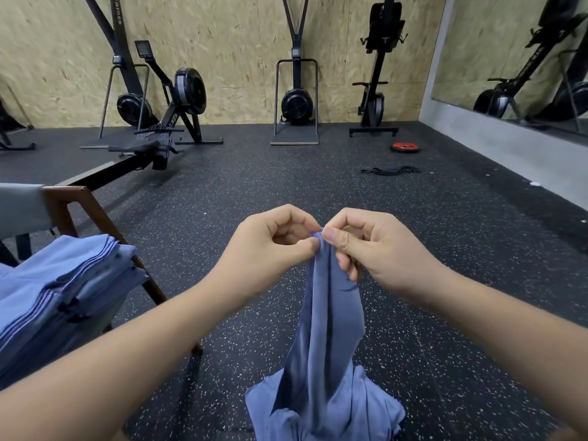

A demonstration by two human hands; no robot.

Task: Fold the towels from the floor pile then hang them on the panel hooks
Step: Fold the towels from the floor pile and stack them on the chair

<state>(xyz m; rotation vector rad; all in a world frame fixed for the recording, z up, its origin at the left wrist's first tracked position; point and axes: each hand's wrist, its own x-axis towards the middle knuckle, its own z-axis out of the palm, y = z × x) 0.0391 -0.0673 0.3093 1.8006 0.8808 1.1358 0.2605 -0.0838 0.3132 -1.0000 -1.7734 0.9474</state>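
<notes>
Gym floor point(222, 198); towel point(327, 313) below both grips point(273, 246) point(372, 246)

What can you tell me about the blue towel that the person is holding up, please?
The towel is plain blue-grey, thin, soft-looking cloth. It hangs bunched in long vertical folds, pinched at its top edge by the left hand and right hand, close together. Its lower end meets a heap of like cloth on the speckled black floor; where it ends I cannot tell.

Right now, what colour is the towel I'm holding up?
The towel is plain blue, with darker shadowed folds; the head view shows it best.
</notes>
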